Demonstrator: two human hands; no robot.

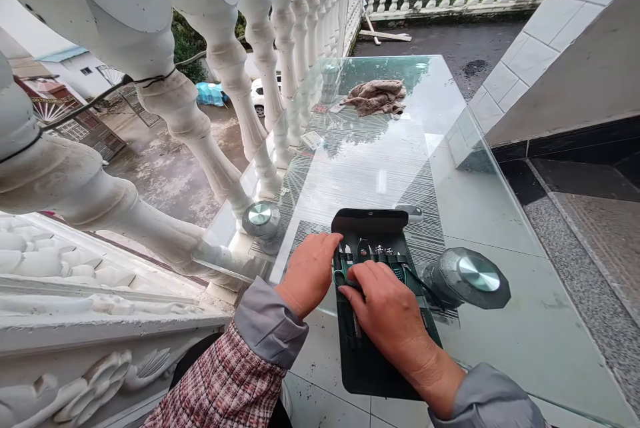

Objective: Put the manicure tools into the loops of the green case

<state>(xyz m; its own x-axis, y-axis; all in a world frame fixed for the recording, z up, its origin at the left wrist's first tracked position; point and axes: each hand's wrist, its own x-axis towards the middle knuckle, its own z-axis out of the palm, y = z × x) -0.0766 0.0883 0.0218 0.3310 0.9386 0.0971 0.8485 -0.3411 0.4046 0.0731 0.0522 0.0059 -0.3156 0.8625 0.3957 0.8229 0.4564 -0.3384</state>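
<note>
Head view: open black tool case (373, 223), flat at near edge of glass table (480, 215), metal tools (373, 256) in elastic loops. Left hand (309, 273) curled loosely at case's left edge, holding nothing; right hand (389, 311) palm-down on tools, fingertips pinching one. Crumpled brown cloth (377, 96) far off.

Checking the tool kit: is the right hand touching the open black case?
Touching. The head view shows the right hand lying on the open black case, fingers over its tools.

Both hands (350, 288) on open tool case (373, 301), glass table (450, 168).
</note>
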